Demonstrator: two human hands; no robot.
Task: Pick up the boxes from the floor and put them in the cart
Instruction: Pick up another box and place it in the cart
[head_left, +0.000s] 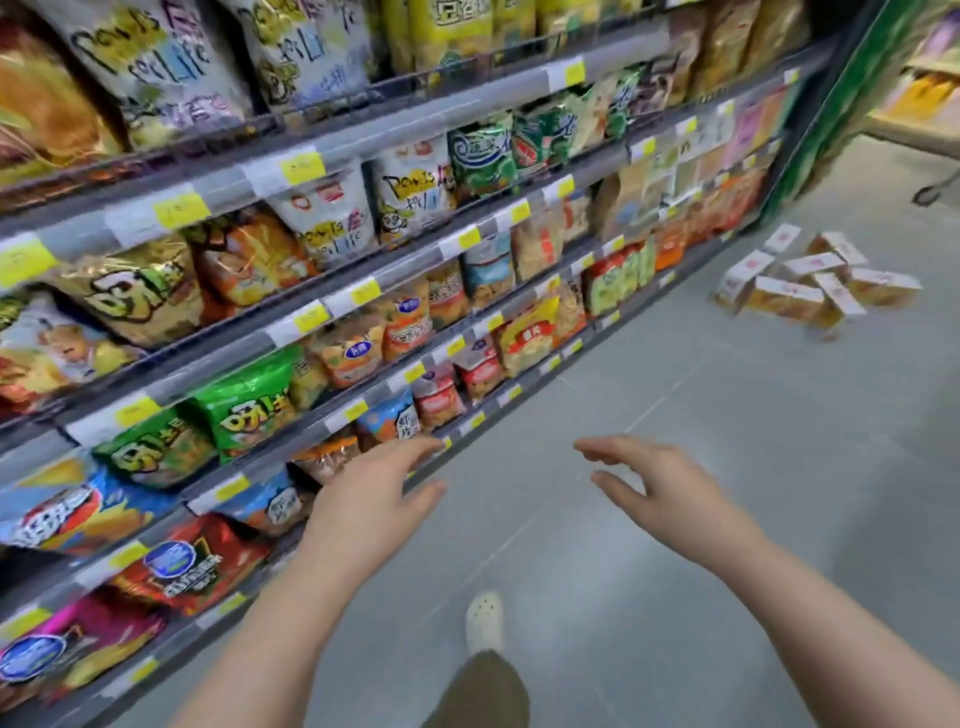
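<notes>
Several white and orange boxes (810, 283) lie scattered in a loose heap on the grey floor, far ahead on the right, close to the end of the shelf unit. My left hand (371, 501) is stretched forward with relaxed, spread fingers and holds nothing. Just to its right, my right hand (657, 486) is also raised, its fingers loosely extended and empty. Both hands are well short of the boxes. At the far right edge a dark wheel (930, 195) shows, which may belong to a cart; I cannot tell for sure.
A tall shelf unit (322, 322) full of snack bags runs along the whole left side. Grey tiled floor (675, 519) stretches between me and the boxes. My foot in a white clog (484, 621) is stepping forward. A green end panel (831, 114) stands at the aisle's far end.
</notes>
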